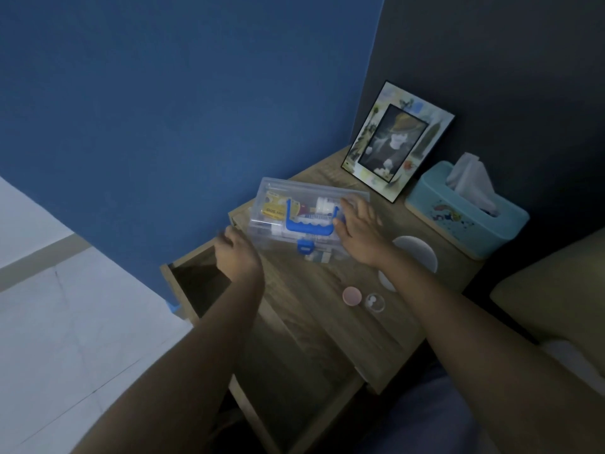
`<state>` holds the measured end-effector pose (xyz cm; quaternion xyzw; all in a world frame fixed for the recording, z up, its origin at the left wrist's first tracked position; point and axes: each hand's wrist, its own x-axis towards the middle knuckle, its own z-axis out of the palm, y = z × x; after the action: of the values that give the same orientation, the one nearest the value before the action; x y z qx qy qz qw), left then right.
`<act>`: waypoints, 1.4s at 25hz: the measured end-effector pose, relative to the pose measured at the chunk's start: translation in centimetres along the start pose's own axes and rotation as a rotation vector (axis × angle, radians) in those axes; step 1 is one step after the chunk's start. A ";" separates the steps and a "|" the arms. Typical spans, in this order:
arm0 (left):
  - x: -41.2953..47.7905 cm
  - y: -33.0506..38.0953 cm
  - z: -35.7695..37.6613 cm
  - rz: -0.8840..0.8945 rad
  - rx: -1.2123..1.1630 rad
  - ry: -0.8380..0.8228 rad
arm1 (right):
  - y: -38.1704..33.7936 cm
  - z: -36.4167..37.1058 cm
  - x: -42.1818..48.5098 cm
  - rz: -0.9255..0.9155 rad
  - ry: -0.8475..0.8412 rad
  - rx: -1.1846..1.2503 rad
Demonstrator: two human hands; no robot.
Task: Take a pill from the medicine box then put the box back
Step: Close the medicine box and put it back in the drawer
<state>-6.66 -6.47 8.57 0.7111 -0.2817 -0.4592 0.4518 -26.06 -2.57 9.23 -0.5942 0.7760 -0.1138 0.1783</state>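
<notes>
A clear plastic medicine box (pixel 294 204) with a blue handle and blue latch is tilted above the wooden nightstand (pixel 327 306); packets and a white bottle show through its lid. My right hand (pixel 360 227) grips its right end. My left hand (pixel 237 253) is at its left end, fingers curled by the box's corner; whether it touches the box is hard to tell. A small pink cap (pixel 352 295) and a small clear cup (pixel 375 302) with a white pill in it lie on the nightstand top, nearer to me.
The nightstand's drawer (pixel 203 283) stands pulled open below my left forearm, dark inside. A photo frame (pixel 397 139) leans on the dark wall at the back. A teal tissue box (pixel 465 211) sits at the right. A white round object (pixel 422 253) lies behind my right wrist.
</notes>
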 end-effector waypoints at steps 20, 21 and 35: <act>6.2 4.2 -0.6 0.673 0.616 -0.418 | -6.2 0.2 -1.3 0.379 0.286 0.393; 6.6 4.9 -1.5 0.660 0.594 -0.429 | -7.4 0.1 -2.0 0.402 0.304 0.454; 8.2 5.0 -12.1 0.423 0.768 -0.613 | -16.4 8.5 -14.4 0.566 0.247 0.470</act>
<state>7.89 -10.69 11.86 0.5864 -0.6855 -0.4086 0.1387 -4.82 7.19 9.90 -0.2813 0.8776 -0.3057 0.2393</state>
